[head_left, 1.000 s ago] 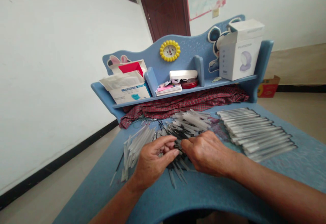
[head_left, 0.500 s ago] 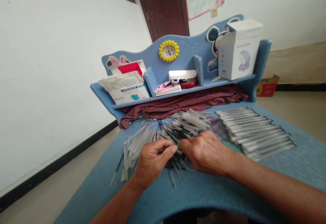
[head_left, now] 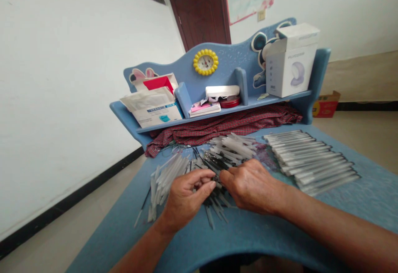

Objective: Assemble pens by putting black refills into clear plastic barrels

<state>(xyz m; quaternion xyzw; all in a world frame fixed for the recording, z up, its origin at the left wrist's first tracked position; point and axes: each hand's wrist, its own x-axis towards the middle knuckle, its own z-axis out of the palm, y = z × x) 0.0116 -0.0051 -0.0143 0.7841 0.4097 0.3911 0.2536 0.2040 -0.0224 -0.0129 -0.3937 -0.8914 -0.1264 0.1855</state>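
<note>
My left hand (head_left: 185, 196) and my right hand (head_left: 251, 186) meet fingertip to fingertip over a loose heap of pen parts (head_left: 214, 159) on the blue desk (head_left: 236, 235). Both hands pinch a thin dark part between them; what it is, I cannot make out. Left of my left hand lies a fan of translucent pen tubes (head_left: 164, 175). To the right, a neat row of assembled clear pens (head_left: 311, 159) lies side by side.
A blue shelf (head_left: 217, 113) at the desk's back carries a white box (head_left: 290, 64), a yellow clock (head_left: 205, 62), papers and a mask pack (head_left: 154, 107). Red checked cloth (head_left: 224, 126) is stuffed beneath it. A cardboard box (head_left: 326, 104) sits on the floor.
My fingers have shifted slightly on the small part between them. The hands stay in the same place over the heap.
</note>
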